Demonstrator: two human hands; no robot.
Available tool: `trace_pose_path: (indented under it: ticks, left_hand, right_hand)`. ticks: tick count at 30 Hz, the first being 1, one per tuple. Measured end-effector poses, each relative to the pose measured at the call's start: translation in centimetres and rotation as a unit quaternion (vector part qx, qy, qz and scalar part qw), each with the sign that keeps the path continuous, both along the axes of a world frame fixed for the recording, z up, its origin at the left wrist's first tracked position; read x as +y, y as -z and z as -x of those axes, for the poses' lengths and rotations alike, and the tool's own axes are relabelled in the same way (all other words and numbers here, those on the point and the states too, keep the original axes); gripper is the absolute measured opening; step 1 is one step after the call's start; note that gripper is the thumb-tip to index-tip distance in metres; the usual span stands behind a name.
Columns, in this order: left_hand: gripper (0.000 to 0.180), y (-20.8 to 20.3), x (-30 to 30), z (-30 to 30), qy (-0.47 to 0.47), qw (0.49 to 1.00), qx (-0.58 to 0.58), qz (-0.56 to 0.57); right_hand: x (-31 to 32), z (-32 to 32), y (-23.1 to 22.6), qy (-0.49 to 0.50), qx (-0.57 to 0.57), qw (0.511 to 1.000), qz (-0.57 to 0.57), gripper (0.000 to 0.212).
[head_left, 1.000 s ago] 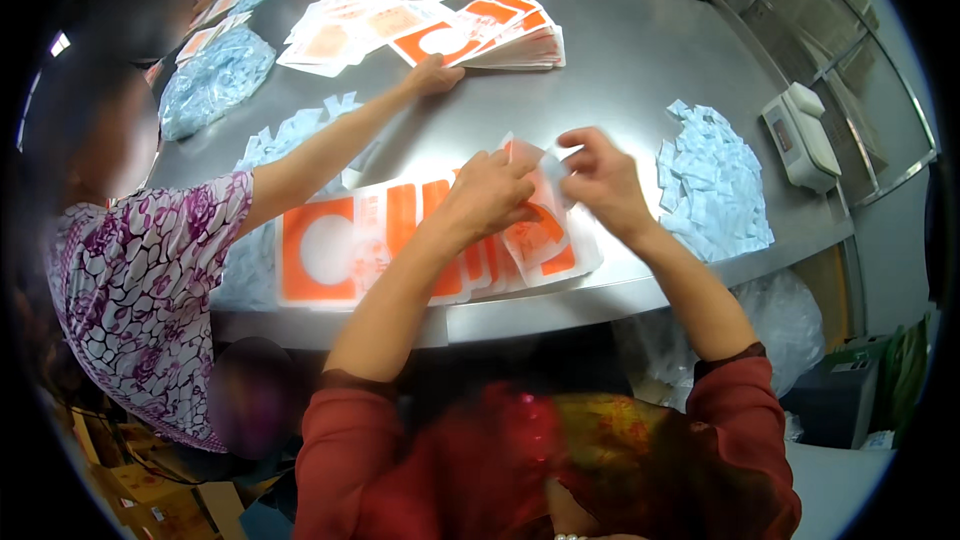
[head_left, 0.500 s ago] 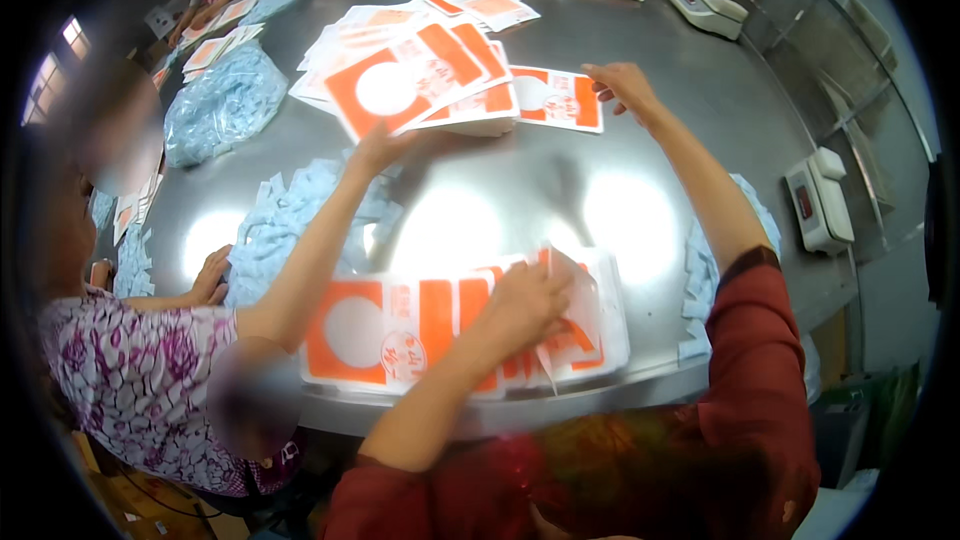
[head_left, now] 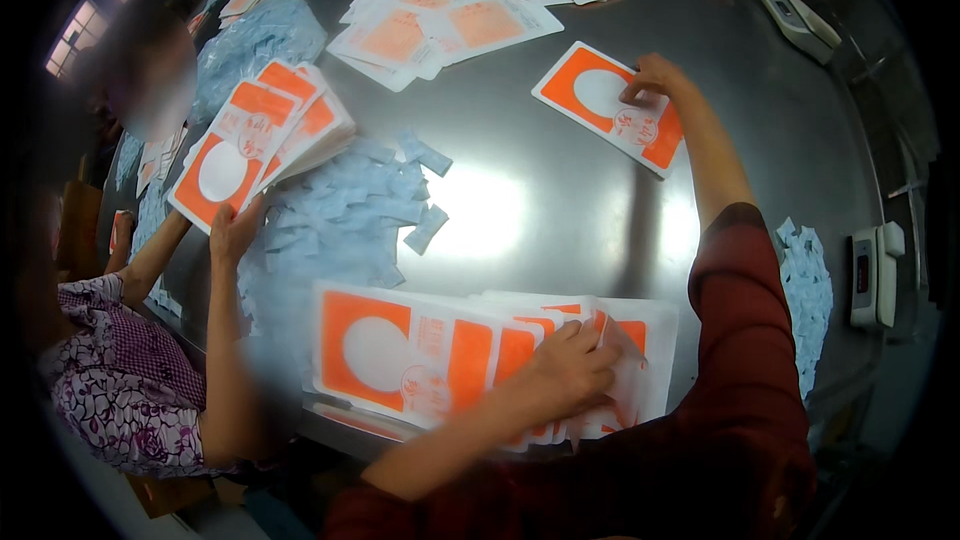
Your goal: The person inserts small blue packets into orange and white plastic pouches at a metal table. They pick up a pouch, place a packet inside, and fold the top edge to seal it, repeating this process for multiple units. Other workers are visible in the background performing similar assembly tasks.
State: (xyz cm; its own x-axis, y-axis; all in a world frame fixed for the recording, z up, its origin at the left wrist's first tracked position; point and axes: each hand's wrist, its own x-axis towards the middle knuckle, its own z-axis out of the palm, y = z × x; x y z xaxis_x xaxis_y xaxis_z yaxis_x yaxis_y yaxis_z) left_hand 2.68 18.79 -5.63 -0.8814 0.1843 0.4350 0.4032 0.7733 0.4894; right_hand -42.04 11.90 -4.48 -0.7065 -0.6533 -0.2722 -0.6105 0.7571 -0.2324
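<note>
A row of overlapping flat pouches (head_left: 377, 345), orange and white with a pale round window, lies along the near table edge. My left hand (head_left: 565, 372) is closed on the raised edge of a pouch (head_left: 630, 368) toward the right end of this row. Farther out, my right hand (head_left: 657, 82) has its fingers bent over the upper edge of another orange and white pouch (head_left: 598, 93), whose lower right corner my wrist partly covers. The thumb's contact is hard to see.
Left, a co-worker's hands hold a fanned stack of pouches (head_left: 225, 168) above many light blue sachets (head_left: 345, 215). White-backed pouches (head_left: 480, 25) lie in a far pile. More sachets (head_left: 803, 290) and a white scale (head_left: 875, 275) are at the right, another scale (head_left: 803, 25) far right.
The co-worker has taken a stack of pouches from the far pile over to the left. My right hand has moved onto the single pouch, which is turned at an angle. The view has shifted.
</note>
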Motion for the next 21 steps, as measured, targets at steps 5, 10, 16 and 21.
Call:
trace_pose_path:
  ticks: [5,10,16,21]
  left_hand:
    - [0.020,0.4,-0.3,0.0,-0.032,0.999,-0.040,0.004]
    - [0.018,1.1,-0.9,-1.3,-0.007,0.999,-0.053,-0.005]
    - [0.027,2.6,0.0,-0.2,-0.012,0.998,-0.041,0.050]
    - [0.028,2.5,-0.9,0.5,0.011,0.996,-0.075,0.046]
  right_hand:
    - [0.1,-1.6,2.3,0.021,0.006,0.997,0.077,0.050]
    - [1.0,-6.8,3.7,0.015,-0.202,0.919,0.338,0.034]
    - [-3.3,-18.3,-7.7,-0.158,-0.206,0.897,0.357,0.036]
    - [-11.2,-27.2,-11.0,-0.280,-0.208,0.886,0.306,0.036]
